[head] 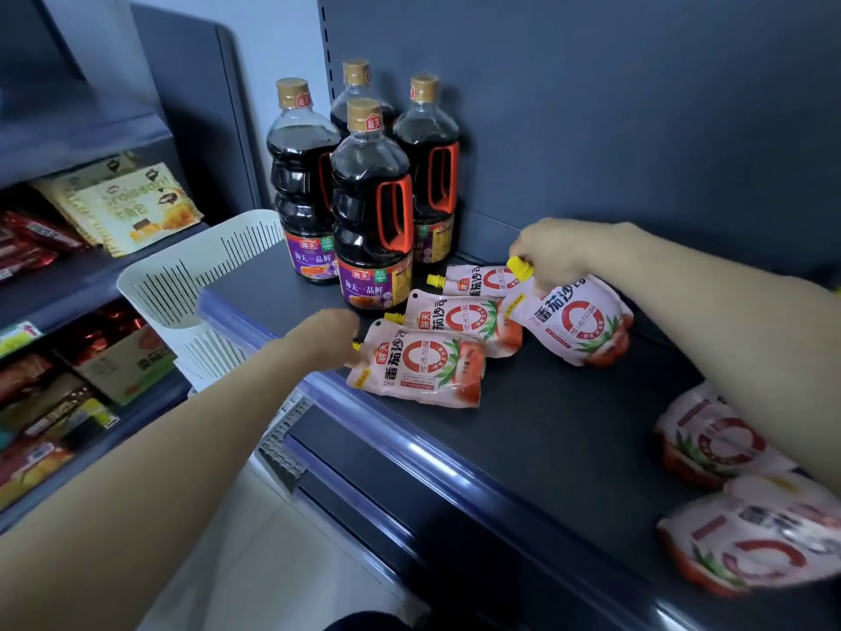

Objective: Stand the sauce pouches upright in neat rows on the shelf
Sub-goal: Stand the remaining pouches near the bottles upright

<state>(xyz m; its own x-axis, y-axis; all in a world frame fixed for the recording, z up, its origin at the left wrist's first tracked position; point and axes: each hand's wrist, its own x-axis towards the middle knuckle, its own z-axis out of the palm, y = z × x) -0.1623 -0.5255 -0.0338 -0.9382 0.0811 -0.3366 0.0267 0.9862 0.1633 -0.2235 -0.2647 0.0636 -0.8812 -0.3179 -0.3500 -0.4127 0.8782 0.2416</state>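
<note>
Currently the work is in the lifting step: none of the pouches in clear view stands upright yet. The right hand [562, 250] has its fingers [534, 255] curled tightly round the yellow cap of one pouch [575, 321]. It holds that pouch by the top, tilted, with the bottom edge low over the shelf [546, 430].

The left hand [327, 337] reaches to the capped corner of the front pouch [418, 366], which lies flat near the shelf's front edge. Its fingers [343, 340] are blurred, so whether they have closed on the cap cannot be told.

Two more lie flat behind it, the middle pouch [459, 317] overlapping the front one and the back pouch [478, 281] just beside the bottles [371, 207]. A further pair of pouches [723, 444] lies at the right end, partly hidden under the right forearm and too blurred to read.

The next move probably calls for swinging the held pouch vertical, setting its base flat on the shelf, and checking that it balances before letting go. These soft pouches would likely slump, so starting the row at the back panel or beside the bottles seems wise.

The shelf is dark, with a glossy blue front rail and a dark back panel. Four dark sauce bottles with orange handles stand at its left end. A white slotted basket [195, 275] sits to the left, beside lower shelves of snack packets [123, 207], above a pale floor.
</note>
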